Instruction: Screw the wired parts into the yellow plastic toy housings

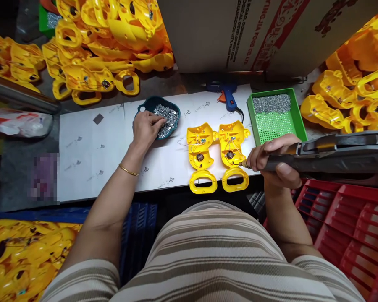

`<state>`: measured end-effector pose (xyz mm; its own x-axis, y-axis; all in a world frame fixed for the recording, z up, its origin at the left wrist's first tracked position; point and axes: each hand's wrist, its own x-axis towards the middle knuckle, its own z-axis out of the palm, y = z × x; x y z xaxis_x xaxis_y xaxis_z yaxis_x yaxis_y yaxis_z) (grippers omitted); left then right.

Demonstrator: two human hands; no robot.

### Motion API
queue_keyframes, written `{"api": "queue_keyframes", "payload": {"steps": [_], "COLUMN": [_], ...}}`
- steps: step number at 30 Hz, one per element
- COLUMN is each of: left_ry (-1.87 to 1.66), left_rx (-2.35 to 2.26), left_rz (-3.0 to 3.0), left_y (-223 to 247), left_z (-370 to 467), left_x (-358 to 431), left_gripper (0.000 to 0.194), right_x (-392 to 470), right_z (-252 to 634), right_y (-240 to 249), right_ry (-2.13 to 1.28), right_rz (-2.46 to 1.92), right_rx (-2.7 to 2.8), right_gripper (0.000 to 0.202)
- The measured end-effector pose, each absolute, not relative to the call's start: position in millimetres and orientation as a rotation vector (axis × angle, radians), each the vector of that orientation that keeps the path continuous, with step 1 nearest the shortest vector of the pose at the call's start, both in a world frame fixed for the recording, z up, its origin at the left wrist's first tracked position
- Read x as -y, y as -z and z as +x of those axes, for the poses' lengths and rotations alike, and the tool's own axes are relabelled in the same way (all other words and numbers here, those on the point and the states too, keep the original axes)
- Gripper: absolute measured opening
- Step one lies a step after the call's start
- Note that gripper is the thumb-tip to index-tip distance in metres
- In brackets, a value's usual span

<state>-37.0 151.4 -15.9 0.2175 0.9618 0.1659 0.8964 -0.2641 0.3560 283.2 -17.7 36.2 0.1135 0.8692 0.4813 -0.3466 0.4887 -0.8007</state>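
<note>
White worktop [91,130], carton [201,33] behind — left fingers [151,118] narrow among screws [168,117] (right fingers [279,143] round a driver [337,157]).

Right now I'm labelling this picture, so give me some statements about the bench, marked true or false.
1. The left hand is at the teal bowl. True.
2. The right hand holds the glue gun. False: it holds a dark power tool.
3. Two yellow shells lie side by side. True.
4. Metal pieces cover the green tray's whole floor. False: its near part is bare.
</note>
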Motion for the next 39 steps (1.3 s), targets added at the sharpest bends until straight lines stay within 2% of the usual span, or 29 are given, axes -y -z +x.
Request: {"api": "queue_keyframes", "payload": {"steps": [3, 6, 9, 13, 22, 39], "left_ry": [-0.658, -0.827, -0.999, -1.116, -1.11, -1.016], "left_rx": [-1.775, -1.565, -1.055, -0.924, -0.886, -0.916], "left_rz": [2.353, 2.433, 2.49, 2.429, 2.394, 2.331], "left_y": [9.1, 5.8, 10.0, 19.6, 22.2, 29.1], "left_z": [-31.0, -6.2, 29.0, 58.9, 60.0, 64.3], "left_x": [-136.7, -93.1, -35.3, 11.7, 14.7, 20.4], "left_gripper": [0.029, 0.034, 0.023, 0.016, 0.016, 0.02], "right_x": [17.9, 16.2, 13.8, 14.0, 17.6, 14.7], "right_z": [280.3, 273.7, 263.8, 249.4, 234.0, 239.8], "right_y": [-37.1, -39.9, -44.9, -52.9, -54.1, -44.5], "right_ry": [-0.962, -0.944, -0.941, -0.956, -1.065, -1.022], "right_rz": [-0.603, -0.618, -0.604, -0.564, -0.472, -0.559], "right_rx": [1.115, 1.11, 1.115, 1.117, 1.131, 1.156], "right_gripper": [0.024, 0.022, 0.02, 0.02, 0.022, 0.023]}}
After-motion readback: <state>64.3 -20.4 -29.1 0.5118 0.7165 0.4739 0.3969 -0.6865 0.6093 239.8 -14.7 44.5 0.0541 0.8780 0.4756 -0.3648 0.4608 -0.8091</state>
